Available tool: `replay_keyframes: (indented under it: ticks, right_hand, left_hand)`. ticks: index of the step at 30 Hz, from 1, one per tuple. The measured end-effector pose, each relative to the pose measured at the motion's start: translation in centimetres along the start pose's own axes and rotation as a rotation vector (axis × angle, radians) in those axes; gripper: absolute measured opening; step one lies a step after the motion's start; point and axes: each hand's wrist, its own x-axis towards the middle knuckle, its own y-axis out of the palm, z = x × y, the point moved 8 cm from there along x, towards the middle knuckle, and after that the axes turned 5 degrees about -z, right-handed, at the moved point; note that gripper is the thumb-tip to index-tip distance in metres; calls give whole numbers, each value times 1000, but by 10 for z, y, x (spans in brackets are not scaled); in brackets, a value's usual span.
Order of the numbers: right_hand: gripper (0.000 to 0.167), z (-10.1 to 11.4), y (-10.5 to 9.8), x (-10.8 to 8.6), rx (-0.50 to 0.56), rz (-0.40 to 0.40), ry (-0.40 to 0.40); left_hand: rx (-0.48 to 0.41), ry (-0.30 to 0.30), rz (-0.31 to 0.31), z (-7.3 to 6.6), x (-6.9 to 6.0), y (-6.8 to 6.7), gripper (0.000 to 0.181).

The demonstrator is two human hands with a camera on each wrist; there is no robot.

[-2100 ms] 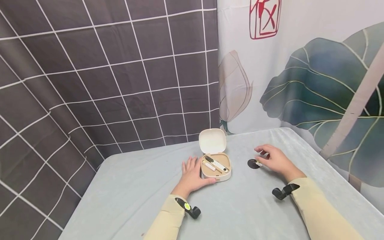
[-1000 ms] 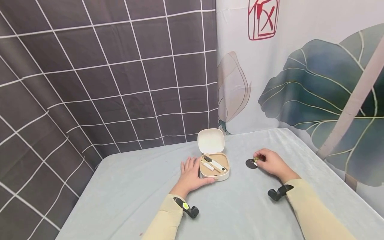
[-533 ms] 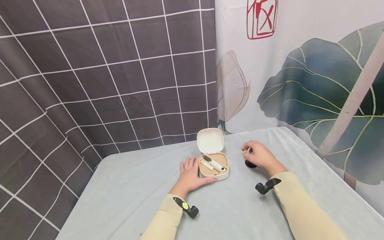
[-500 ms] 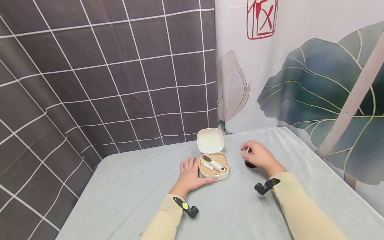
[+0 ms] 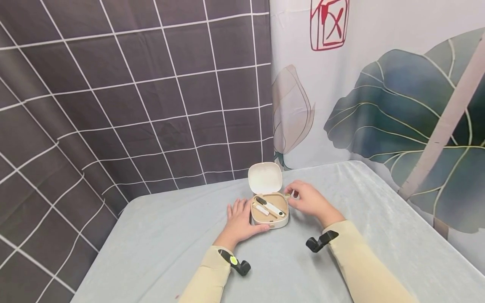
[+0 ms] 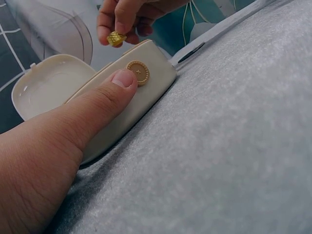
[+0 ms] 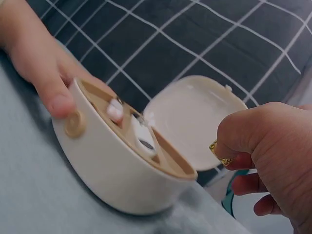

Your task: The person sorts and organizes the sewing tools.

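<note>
A small cream case (image 5: 278,224) stands with its lid (image 5: 265,178) raised. Its tan insert holds a white tool with a black end (image 5: 270,206) and a shorter white piece (image 5: 260,208). My left hand (image 5: 239,224) rests against the case's left side, fingers spread. In the left wrist view, the thumb (image 6: 105,97) lies on the front wall by a button-shaped clasp (image 6: 138,73). At the back right corner, my right hand (image 5: 307,198) pinches a small gold piece (image 7: 219,153) with a diamond-textured surface. It hangs just outside the rim, partly hidden by the fingertips.
Pale blue cloth (image 5: 159,252) covers the table. Low behind it hang a dark grid-patterned curtain (image 5: 170,84) and a white curtain with painted leaves (image 5: 398,101). A dark flat thing (image 6: 191,52) lies on the cloth beyond the case in the left wrist view.
My right hand has picked up the gold piece beside the black disc and carried it left to the case. The disc is now hidden in the head view. My left hand stays put.
</note>
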Motion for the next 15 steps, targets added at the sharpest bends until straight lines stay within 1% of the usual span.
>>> replay_keyframes:
  ticks: [5, 8, 12, 15]
  right_hand:
    - [17, 15, 9, 0, 2, 21, -37]
    - [17, 23, 15, -1, -10, 48, -59]
    - [17, 32, 23, -3, -29, 87, -96]
    - [18, 36, 27, -4, -20, 95, -112]
  left_hand:
    - [12, 12, -13, -2, 0, -3, 110]
    - [23, 21, -20, -4, 0, -4, 109]
    - [31, 18, -14, -5, -1, -5, 108]
    - [25, 13, -11, -5, 0, -4, 108]
